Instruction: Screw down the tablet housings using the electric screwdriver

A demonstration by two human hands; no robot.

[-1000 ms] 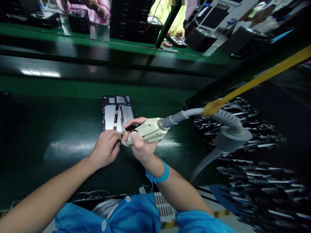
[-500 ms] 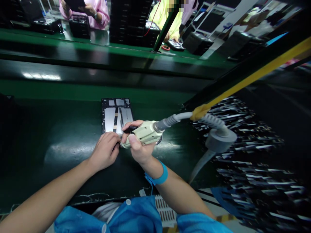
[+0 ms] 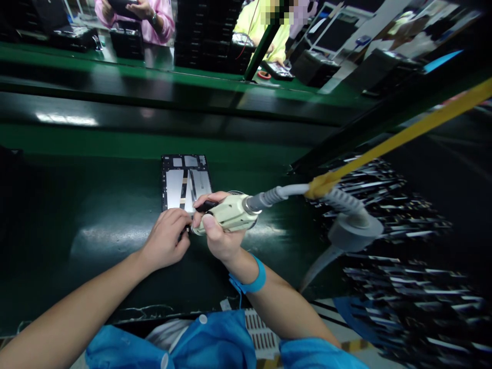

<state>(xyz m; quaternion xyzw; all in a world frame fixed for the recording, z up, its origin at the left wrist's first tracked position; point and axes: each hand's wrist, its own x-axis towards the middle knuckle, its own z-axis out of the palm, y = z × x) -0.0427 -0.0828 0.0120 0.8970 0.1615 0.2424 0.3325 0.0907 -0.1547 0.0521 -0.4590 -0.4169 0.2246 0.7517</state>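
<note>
Right hand [image 3: 220,238] grip wrapped tight around a pale green electric screwdriver [image 3: 230,212], thumb along its side, tool lying nearly level with the tip end pointing left toward the left hand [image 3: 167,237]. Left hand fingers curled and pinched at the tool tip; whether they have hold of anything small cannot be told. Both hands sit at the near edge of an opened tablet back [image 3: 185,182], which lies flat on the dark green surface [image 3: 96,205]. Grey ribbed cable [image 3: 280,193] runs from the screwdriver's rear to the right, tied by a yellow strap [image 3: 388,143]. Blue wrist strap [image 3: 251,279] on the right wrist. Across the line, a person in a pink sleeve [image 3: 161,20] holds a dark device.
</note>
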